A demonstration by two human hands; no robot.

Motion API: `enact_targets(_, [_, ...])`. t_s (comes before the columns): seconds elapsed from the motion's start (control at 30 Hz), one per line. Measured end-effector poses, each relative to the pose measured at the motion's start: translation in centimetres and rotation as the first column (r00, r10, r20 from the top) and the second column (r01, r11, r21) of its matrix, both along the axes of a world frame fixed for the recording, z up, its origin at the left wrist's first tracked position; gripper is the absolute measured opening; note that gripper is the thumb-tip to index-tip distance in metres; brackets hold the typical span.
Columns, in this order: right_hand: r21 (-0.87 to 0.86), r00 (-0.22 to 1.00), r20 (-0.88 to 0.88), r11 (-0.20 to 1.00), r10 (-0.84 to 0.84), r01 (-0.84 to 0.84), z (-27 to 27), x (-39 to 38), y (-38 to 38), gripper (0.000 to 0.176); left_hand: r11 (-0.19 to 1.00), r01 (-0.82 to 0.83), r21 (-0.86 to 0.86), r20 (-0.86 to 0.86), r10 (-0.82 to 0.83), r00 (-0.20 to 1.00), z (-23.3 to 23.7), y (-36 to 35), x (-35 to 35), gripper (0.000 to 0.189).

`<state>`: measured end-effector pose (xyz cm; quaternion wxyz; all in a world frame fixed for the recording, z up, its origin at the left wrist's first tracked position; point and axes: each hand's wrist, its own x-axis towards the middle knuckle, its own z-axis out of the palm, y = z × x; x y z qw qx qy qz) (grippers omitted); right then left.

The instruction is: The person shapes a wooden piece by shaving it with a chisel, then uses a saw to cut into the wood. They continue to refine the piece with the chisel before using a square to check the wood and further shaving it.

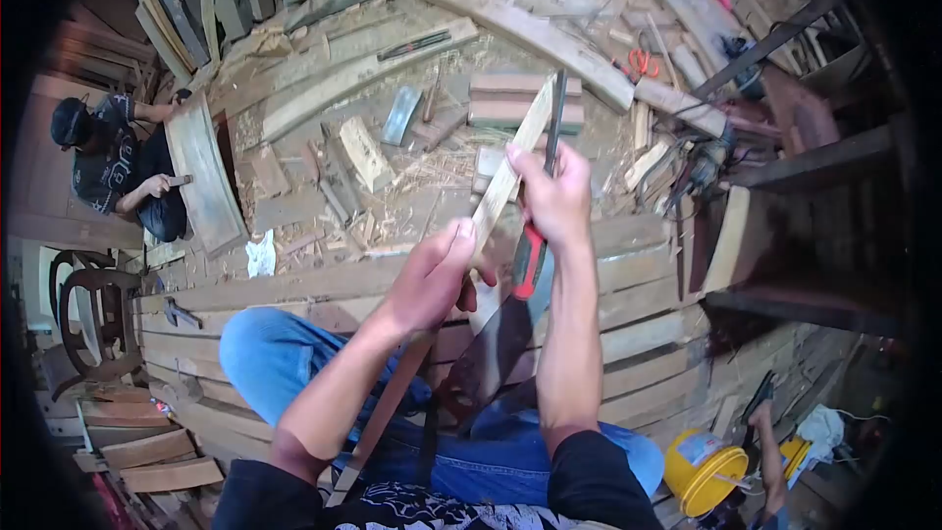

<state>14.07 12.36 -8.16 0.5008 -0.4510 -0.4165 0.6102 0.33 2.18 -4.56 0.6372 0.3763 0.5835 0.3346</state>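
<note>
Behind the right hand, the red-handled tool is partly hidden.

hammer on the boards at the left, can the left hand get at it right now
Probably not straight away: the left hand is gripping a wooden strip, and the hammer lies out past the left knee. Nothing seems to cover the hammer, though.

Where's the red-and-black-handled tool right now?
Head view, just right of centre: the red-and-black-handled tool is in the right hand, alongside the wooden strip that the left hand holds.
</note>
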Motion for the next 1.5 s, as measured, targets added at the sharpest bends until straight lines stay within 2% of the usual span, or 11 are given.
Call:
enact_targets(0.1, [0.261, 0.977, 0.208, 0.961, 0.037, -0.092, 5.2, 1.7, -2.3, 0.016, 0.981, 0.07, 0.184, 0.044, -0.079, 0.996, 5.2, 2.8, 1.5, 0.039])
enact_targets(0.2, [0.15, 0.997, 0.079, 0.988, 0.017, -0.029, 10.1, 2.7, -6.0, 0.015, 0.964, 0.211, 0.163, -0.024, -0.21, 0.977, 9.0, 4.3, 3.1, 0.035])
enact_targets(0.33, [0.239, 0.962, 0.182, 0.958, -0.205, 0.159, 10.5, 4.4, -10.0, 0.035, 0.924, 0.299, 0.239, 0.094, -0.329, 0.94, 8.1, 4.0, 4.1, 0.036])
enact_targets(0.4, [0.251, 0.824, 0.537, 0.967, -0.181, 0.049, 11.4, 6.4, -11.9, 0.048, 0.94, 0.295, 0.172, 0.147, -0.321, 0.936, 8.1, 3.0, 4.2, 0.042])
enact_targets(0.5, [0.233, 0.775, 0.612, 0.972, -0.156, 0.012, 11.3, 7.0, -13.4, 0.052, 0.93, 0.307, 0.202, 0.207, -0.347, 0.915, 7.3, 1.7, 4.3, 0.047])
enact_targets(0.77, [0.327, 0.872, 0.45, 0.944, -0.194, 0.041, 9.7, 3.6, -15.7, 0.052, 0.946, 0.203, 0.252, 0.185, -0.253, 0.95, 6.5, 0.2, 4.3, 0.043])
enact_targets(0.93, [0.346, 0.839, 0.512, 0.938, -0.184, -0.005, 9.2, 2.2, -16.8, 0.052, 0.977, -0.02, 0.214, 0.228, -0.03, 0.973, 5.7, 0.3, 4.5, 0.03])
enact_targets(1.2, [0.338, 0.827, 0.527, 0.941, -0.196, 0.008, 8.3, 1.8, -17.8, 0.052, 0.989, -0.04, 0.144, 0.226, 0.006, 0.974, 5.4, 0.6, 4.6, 0.028])
enact_targets(1.3, [0.378, 0.819, 0.535, 0.926, -0.209, -0.01, 7.8, 1.6, -18.0, 0.052, 0.972, -0.075, 0.222, 0.171, 0.037, 0.985, 5.0, 0.8, 4.7, 0.03])
enact_targets(1.37, [0.386, 0.82, 0.534, 0.922, -0.207, -0.018, 7.9, 1.6, -18.1, 0.052, 0.929, -0.005, 0.369, 0.003, 0.004, 1.0, 4.2, 1.1, 4.2, 0.033])
enact_targets(1.5, [0.325, 0.814, 0.558, 0.945, -0.161, -0.036, 8.1, 1.5, -18.0, 0.052, 0.926, -0.032, 0.375, 0.017, 0.028, 0.999, 3.9, 1.2, 4.3, 0.037])
